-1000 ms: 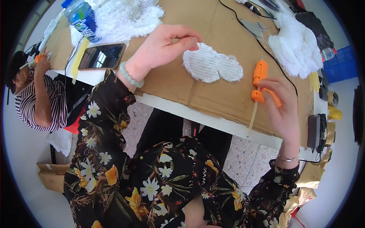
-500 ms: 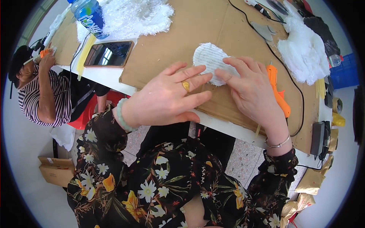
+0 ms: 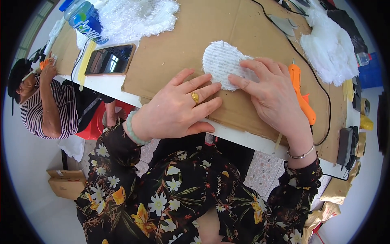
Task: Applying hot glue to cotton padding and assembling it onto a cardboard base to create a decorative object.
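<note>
A white ribbed fabric piece [image 3: 222,61], rounded with slightly frayed edges, lies flat on the brown cardboard [image 3: 174,55]. My right hand [image 3: 276,95] rests its fingers on the piece's right end, thumb and fingers apart, covering that part of it. With fingers spread, my left hand [image 3: 178,103] lies at the piece's lower left edge, its fingertips close to or touching the rim. Neither hand is gripping anything. Just right of my right hand is an orange hot glue gun [image 3: 300,93], its nozzle pointing away from me.
White shaggy fabric [image 3: 136,16] lies at the far left, beside a blue-labelled bottle [image 3: 85,22] and a phone [image 3: 109,59]. More white fluffy fabric [image 3: 329,51] and grey pieces [image 3: 284,26] sit at the far right. A black cable [image 3: 315,73] curves past the glue gun. A co-worker [image 3: 48,97] sits at left.
My left hand has shifted slightly left against the piece, and more of the piece's left side shows. My right hand keeps its place on it. The whole view has turned a little.
</note>
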{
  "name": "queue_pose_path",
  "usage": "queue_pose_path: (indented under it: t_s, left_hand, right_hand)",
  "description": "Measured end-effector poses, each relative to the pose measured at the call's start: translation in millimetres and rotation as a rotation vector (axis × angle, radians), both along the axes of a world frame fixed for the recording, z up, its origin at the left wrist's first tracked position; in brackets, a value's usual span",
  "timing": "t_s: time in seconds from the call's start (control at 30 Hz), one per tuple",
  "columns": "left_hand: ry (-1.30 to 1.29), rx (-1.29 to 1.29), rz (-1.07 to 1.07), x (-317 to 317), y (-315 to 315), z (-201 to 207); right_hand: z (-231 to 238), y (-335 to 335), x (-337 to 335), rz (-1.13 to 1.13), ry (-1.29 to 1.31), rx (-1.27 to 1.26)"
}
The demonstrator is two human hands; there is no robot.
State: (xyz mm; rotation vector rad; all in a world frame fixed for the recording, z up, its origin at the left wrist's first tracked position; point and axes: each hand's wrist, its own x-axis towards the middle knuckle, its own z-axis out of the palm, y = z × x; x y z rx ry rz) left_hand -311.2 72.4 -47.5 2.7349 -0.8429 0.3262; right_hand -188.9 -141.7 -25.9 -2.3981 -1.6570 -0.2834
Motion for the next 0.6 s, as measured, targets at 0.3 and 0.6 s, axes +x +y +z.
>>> queue_pose_path:
  t_s: [0.3, 0.6]
  left_hand:
    - [0.006, -0.010, 0.003, 0.1, 1.8, 1.9]
    - [0.026, -0.037, -0.016, 1.5, 0.1, 4.3]
  right_hand:
    - [-2.9, 3.1, 1.5, 0.017, 0.029, 0.020]
    - [26.0, -9.1, 6.1, -0.056, 0.035, 0.158]
